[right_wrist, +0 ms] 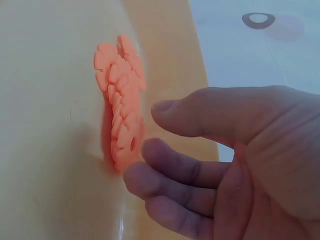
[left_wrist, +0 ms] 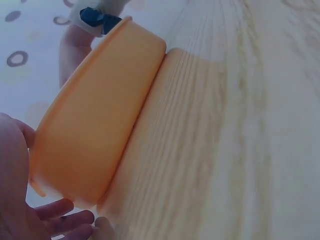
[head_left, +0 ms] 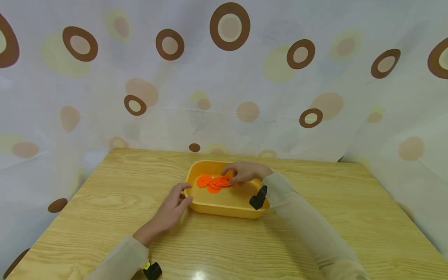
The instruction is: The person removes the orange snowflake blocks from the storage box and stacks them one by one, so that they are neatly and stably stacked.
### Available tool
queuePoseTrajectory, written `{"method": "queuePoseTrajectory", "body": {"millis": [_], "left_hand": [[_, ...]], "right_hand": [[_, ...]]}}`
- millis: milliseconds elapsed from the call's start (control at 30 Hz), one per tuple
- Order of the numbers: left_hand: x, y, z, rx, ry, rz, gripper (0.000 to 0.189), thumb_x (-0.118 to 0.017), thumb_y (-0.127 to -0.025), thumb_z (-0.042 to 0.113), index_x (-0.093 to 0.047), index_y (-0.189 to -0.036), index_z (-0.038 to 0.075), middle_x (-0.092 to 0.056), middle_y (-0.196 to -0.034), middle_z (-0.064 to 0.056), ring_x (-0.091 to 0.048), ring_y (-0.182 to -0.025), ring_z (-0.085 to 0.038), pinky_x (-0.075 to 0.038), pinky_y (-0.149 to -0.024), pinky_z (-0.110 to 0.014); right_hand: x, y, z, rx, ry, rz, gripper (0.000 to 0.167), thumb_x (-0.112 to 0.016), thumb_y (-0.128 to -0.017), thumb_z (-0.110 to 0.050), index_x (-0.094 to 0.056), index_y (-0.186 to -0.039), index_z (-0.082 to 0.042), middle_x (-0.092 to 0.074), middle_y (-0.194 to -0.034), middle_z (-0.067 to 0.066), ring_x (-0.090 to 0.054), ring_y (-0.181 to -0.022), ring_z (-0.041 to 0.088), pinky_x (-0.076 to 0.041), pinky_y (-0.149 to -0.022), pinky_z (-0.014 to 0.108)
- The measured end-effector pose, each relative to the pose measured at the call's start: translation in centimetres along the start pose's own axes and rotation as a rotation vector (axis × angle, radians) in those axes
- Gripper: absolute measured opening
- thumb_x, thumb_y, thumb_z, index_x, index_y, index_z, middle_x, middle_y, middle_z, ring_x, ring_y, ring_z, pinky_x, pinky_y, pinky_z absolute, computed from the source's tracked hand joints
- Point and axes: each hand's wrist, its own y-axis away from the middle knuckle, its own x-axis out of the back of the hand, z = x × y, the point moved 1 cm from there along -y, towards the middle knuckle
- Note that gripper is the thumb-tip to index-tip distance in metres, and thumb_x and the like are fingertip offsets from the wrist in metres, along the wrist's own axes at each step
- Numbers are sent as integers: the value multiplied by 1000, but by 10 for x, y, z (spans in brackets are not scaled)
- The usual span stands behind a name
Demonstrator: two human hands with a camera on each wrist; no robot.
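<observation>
A yellow-orange plastic basin (head_left: 224,211) stands on the wooden table, holding several orange flower-shaped pieces (head_left: 214,184) in an overlapping cluster. My left hand (head_left: 171,206) holds the basin's left end, with thumb and fingertips at its rim and outer wall. In the left wrist view the fingers (left_wrist: 60,209) reach around the basin's lower corner. My right hand (head_left: 246,172) is inside the basin at the right end of the cluster. The right wrist view shows its thumb and bent fingers apart, nothing between them, with fingertips right beside the flower pieces (right_wrist: 127,102).
The wooden table (head_left: 140,182) extends on both sides of the basin. Behind it hangs a white cloth (head_left: 224,85) patterned with brown and beige circles. A black device (head_left: 259,198) is strapped to the right wrist and another (head_left: 153,271) to the left.
</observation>
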Motion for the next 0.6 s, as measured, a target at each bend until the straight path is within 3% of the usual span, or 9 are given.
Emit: {"method": "queuePoseTrajectory", "body": {"millis": [100, 267, 433, 600], "left_hand": [[-1, 0, 1, -13, 1, 7, 40, -49, -101, 15, -41, -137, 1, -47, -129, -19, -52, -99, -21, -47, -86, -33], [1, 3, 1, -9, -1, 9, 44, -49, -101, 15, -39, -142, 2, -47, -130, -21, -53, -99, -21, -47, -86, -33], [1, 2, 0, -25, -6, -1, 46, -48, -102, 19, -37, -143, 2, -47, -130, -20, -53, -99, -21, -47, -87, -34], [-1, 0, -4, -13, -16, -13, 47, -47, -102, 20, -36, -145, 4, -47, -132, -18, -52, -100, -20, -46, -88, -34]], "right_hand": [[0, -3, 3, -17, -12, 0, 44, -57, -94, -6, -48, -137, -2, -64, -75, 17, -51, -55, 19, -44, -59, 24], [-1, -9, 3, -29, 40, 6, 47, -58, -92, -3, -48, -137, -3, -58, -65, 8, -45, -50, 11, -41, -55, 21], [-4, -10, 6, -11, 141, 40, 48, -64, -89, -4, -51, -135, -5, -50, -64, 0, -43, -53, 10, -41, -58, 21], [-8, -13, 12, 15, 159, 97, 48, -68, -86, -7, -54, -132, -6, -50, -66, 0, -44, -55, 9, -42, -59, 21]]}}
